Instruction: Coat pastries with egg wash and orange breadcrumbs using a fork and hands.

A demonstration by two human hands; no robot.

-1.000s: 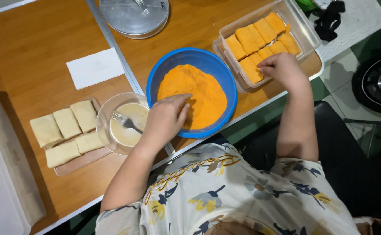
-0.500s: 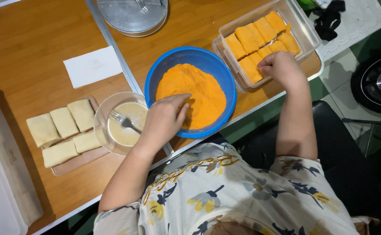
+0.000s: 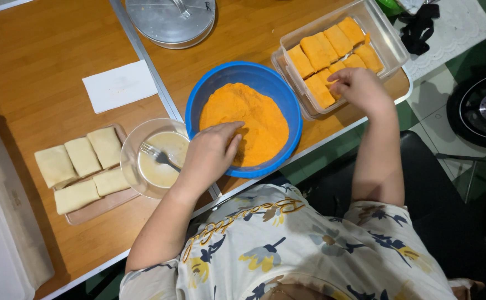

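While the left hand [image 3: 209, 153] rests loose fingers in the blue bowl [image 3: 287, 105] of orange crumbs, right hand [image 3: 359, 89] fingers pinching a coated roll [image 3: 322, 89] in the clear tub [image 3: 390, 41] at upper right, glass bowl [image 3: 132, 153] with batter and one fork [image 3: 157, 155], five pale rolls [image 3: 82, 164] on the tray [image 3: 101, 205] at left.

Left hand [image 3: 212, 153] in blue bowl [image 3: 287, 105] crumbs; right hand [image 3: 359, 89] over coated pieces [image 3: 323, 53].

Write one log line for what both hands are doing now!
left hand: in blue bowl of orange crumbs | right hand: over clear tub of coated rolls

Wooden table [image 3: 43, 61] w/ metal strip [image 3: 143, 61] down the middle; green tiled floor [image 3: 437, 100] at right, black chair [image 3: 448, 216] near.
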